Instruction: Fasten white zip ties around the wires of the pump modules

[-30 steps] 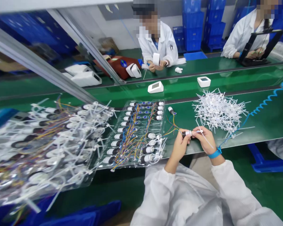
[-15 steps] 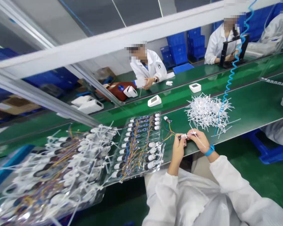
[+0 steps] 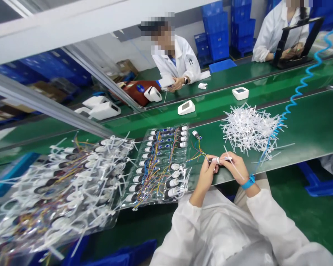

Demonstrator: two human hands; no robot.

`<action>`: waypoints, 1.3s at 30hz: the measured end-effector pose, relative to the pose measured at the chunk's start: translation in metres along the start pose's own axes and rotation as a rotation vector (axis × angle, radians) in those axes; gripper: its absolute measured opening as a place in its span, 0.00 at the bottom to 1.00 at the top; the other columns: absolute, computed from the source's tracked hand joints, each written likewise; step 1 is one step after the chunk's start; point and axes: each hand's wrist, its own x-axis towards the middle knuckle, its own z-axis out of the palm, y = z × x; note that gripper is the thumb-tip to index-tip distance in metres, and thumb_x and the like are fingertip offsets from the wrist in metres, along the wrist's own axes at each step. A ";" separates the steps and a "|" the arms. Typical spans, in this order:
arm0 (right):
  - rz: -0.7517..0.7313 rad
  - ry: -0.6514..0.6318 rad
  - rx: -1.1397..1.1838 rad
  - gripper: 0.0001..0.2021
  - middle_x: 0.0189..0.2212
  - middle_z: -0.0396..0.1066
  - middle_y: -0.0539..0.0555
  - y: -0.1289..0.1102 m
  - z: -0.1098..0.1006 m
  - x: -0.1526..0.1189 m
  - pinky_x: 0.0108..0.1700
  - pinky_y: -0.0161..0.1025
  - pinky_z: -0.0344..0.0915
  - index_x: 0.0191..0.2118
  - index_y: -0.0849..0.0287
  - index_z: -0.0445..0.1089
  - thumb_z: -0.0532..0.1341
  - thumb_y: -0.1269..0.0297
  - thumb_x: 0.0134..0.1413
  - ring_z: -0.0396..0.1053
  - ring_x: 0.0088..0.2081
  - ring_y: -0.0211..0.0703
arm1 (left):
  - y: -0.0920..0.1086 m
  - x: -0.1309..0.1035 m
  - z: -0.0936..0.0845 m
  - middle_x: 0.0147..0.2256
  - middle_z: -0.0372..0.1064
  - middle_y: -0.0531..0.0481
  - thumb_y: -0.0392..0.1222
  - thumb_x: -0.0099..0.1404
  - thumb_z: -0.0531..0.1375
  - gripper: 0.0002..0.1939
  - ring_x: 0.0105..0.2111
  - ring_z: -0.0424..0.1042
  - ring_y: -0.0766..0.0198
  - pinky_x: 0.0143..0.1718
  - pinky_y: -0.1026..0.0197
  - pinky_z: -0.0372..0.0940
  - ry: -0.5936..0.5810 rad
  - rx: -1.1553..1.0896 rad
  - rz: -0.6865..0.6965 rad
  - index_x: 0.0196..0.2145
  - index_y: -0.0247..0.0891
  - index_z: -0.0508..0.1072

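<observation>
Near the green bench's front edge, my left hand [image 3: 207, 171] is closed on a small black and white cylindrical part [image 3: 214, 160] with coloured wires [image 3: 199, 150] trailing from it to the left. My right hand [image 3: 235, 168], a blue band at its wrist, pinches a white cable tie [image 3: 229, 159] against the part's white end. A second white-capped cylinder [image 3: 195, 134] lies at the far end of the wires. Left of my hands is a clear tray [image 3: 158, 157] with rows of wired cylinders. A heap of white cable ties [image 3: 249, 127] lies beyond my right hand.
At the left, more wired parts with looped ties [image 3: 80, 184] are piled on trays. White devices [image 3: 186, 107] stand on the green strip behind. A coiled blue cord [image 3: 305, 77] hangs at the right. Two people in white coats work across the bench; a metal post [image 3: 91, 92] slants down at the left.
The view has shifted, and the surroundings sit differently in it. Both hands keep hold of the part and the tie, with only slight movement of the fingers.
</observation>
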 end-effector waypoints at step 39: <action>0.312 0.002 0.485 0.21 0.33 0.79 0.55 0.003 -0.010 0.003 0.23 0.36 0.67 0.48 0.54 0.83 0.70 0.41 0.67 0.73 0.27 0.43 | 0.012 0.001 -0.008 0.33 0.68 0.55 0.66 0.73 0.67 0.26 0.23 0.60 0.70 0.26 0.64 0.55 0.100 -0.083 -0.088 0.52 0.41 0.72</action>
